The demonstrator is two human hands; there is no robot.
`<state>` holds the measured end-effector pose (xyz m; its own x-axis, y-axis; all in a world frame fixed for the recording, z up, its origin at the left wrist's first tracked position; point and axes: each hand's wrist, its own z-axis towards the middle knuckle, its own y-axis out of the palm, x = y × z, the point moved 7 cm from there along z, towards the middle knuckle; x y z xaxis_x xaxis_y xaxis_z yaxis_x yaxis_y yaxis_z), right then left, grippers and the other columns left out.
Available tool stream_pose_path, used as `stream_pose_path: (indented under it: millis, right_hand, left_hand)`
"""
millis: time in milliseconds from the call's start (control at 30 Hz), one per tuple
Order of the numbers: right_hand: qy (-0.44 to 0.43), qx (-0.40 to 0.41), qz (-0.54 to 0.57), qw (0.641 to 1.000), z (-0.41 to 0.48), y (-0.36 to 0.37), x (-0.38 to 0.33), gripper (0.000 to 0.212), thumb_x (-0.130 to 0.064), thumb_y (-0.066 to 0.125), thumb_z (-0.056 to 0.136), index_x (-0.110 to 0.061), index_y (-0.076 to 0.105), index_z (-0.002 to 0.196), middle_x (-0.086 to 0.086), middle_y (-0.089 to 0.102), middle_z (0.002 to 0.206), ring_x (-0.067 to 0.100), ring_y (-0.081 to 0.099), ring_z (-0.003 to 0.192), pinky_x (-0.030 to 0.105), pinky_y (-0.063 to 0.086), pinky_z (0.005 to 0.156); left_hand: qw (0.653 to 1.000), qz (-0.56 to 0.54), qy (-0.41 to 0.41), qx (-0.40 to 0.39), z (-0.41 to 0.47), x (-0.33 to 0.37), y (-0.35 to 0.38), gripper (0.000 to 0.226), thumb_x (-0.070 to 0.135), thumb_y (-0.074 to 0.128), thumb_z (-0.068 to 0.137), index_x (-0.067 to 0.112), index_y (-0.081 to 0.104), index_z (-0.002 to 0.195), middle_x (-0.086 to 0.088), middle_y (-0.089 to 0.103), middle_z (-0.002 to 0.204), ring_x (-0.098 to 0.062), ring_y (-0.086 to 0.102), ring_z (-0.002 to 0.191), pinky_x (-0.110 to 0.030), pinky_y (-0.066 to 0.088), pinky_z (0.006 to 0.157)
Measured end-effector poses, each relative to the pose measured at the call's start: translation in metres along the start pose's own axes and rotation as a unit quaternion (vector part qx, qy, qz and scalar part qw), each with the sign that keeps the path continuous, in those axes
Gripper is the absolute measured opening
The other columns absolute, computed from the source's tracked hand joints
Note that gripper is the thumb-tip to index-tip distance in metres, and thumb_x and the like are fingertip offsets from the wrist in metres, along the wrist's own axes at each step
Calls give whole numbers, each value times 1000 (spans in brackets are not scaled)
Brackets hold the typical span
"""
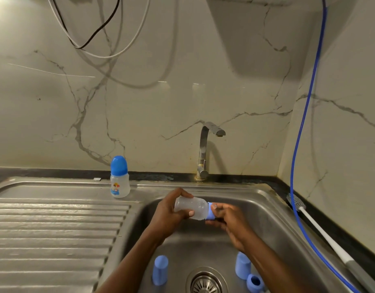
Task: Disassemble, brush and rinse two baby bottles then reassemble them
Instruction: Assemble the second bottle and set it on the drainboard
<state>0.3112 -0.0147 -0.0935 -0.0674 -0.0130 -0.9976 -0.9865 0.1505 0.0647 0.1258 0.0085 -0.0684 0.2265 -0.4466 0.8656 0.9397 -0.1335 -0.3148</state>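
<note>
My left hand (171, 211) grips the bottle (193, 208), my right hand (227, 219) pinches its collar (210, 214); a hard twist on slick plastic could drop it into the sink (266, 218).

Two baby bottles (119, 182) (191, 208); two loose blue caps (160, 269) (242, 265); one blue screw ring (254, 282); one bottle brush (324, 233); one tap (204, 149).

Your left hand (167, 212) grips the clear plastic bottle body (195, 206); your right hand (231, 223) pinches its blue screw collar (210, 215), forearms converging.
</note>
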Motion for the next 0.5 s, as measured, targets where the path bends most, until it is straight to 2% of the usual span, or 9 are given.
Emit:
stream_pose_path:
  millis: [100, 167, 200, 267, 333, 367, 400, 467, 500]
  right_hand:
    - [21, -27, 73, 997, -7, 6, -2, 26, -10, 55, 96, -1, 60, 119, 20, 70, 105, 30, 70, 95, 32, 59, 79]
    - [39, -31, 119, 992, -9, 13, -1, 31, -25, 55, 97, -7, 56, 122, 22, 67, 111, 33, 69, 99, 35, 59, 78]
    - [61, -19, 127, 990, -10, 14, 3, 32, -34, 54, 98, -13, 52, 122, 22, 64, 115, 35, 67, 101, 37, 58, 77]
    - [102, -1, 56, 993, -8, 15, 19, 31, -43, 52, 98, -24, 45, 121, 18, 60, 114, 31, 66, 96, 37, 57, 73]
    - [125, -43, -148, 980, -9, 25, 39, 33, -40, 58, 95, -21, 51, 121, 8, 61, 96, 19, 63, 72, 32, 53, 63]
    - [125, -95, -275, 949, -10, 35, 52, 37, -36, 64, 91, -21, 53, 123, 4, 61, 90, 15, 60, 65, 30, 50, 61]
    - [111, -162, -393, 898, -12, 50, 64, 46, -34, 68, 88, -25, 51, 130, 3, 62, 96, 14, 60, 68, 30, 50, 64]
    - [48, -280, -550, 786, -16, 84, 86, 74, -39, 71, 85, -33, 32, 148, 4, 53, 137, 20, 60, 110, 32, 48, 92]
    - [19, -308, -576, 757, -17, 100, 92, 83, -42, 71, 83, -36, 23, 151, 4, 41, 150, 23, 48, 129, 33, 41, 105]
  left_hand:
    - [1000, -11, 20, 8, -1, -2, -2, 36, 25, 77, 79, 35, 58, 109, 5, 58, 116, -17, 60, 106, -42, 59, 84]
    - [997, -56, 9, 47, -4, -9, -12, 35, 33, 76, 79, 37, 60, 109, 1, 61, 116, -20, 63, 105, -45, 60, 82]
    - [992, -86, -10, 90, -5, -15, -22, 32, 29, 76, 81, 36, 61, 108, -2, 62, 117, -22, 64, 105, -46, 60, 81]
    - [972, -133, -42, 189, -7, -27, -42, 27, 20, 73, 87, 33, 62, 108, -4, 62, 116, -25, 65, 103, -45, 61, 76]
    - [957, -127, -44, 258, -8, -29, -57, 26, 24, 72, 88, 35, 62, 109, -1, 62, 114, -26, 64, 103, -42, 62, 72]
    - [954, -113, -41, 273, -8, -28, -60, 26, 28, 73, 87, 38, 62, 108, 2, 62, 113, -25, 64, 103, -44, 61, 74]
    - [955, -98, -38, 277, -8, -26, -60, 26, 30, 73, 85, 41, 62, 106, 7, 63, 111, -22, 63, 104, -47, 60, 77]
    - [959, -78, -29, 272, -8, -20, -55, 28, 24, 75, 84, 41, 63, 102, 19, 64, 105, -12, 63, 102, -50, 58, 81]
    - [960, -70, -21, 271, -9, -17, -53, 29, 21, 75, 82, 40, 64, 101, 22, 64, 103, -8, 62, 101, -50, 58, 81]
